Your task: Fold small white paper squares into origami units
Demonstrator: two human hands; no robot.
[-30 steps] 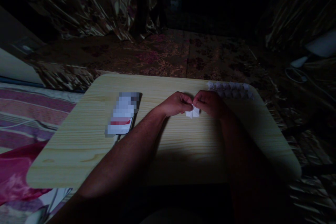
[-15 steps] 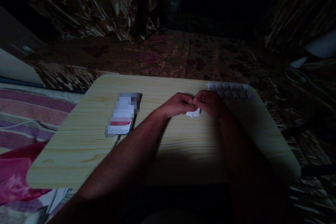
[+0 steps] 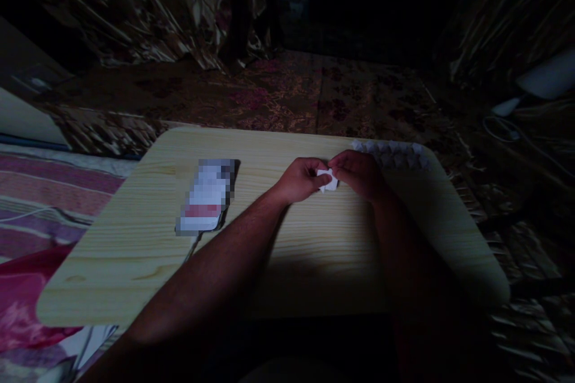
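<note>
A small folded white paper piece (image 3: 327,180) sits between my two hands just above the light wooden table (image 3: 135,251). My left hand (image 3: 302,180) pinches its left side with curled fingers. My right hand (image 3: 358,174) pinches its right side, fingers closed on it. Several finished folded white paper pieces (image 3: 395,154) lie in a row at the table's far right corner, just behind my right hand.
A blurred white and red card-like object (image 3: 205,196) lies on the table's left half, with a thin cable below it. Striped and red bedding (image 3: 27,233) lies to the left. Dark patterned cloth surrounds the table. A pale object (image 3: 539,81) is at the far right.
Both hands have lifted the paper piece slightly and turned it between the fingers; it now sits higher, more enclosed by the fingertips. The view shifted a little.
</note>
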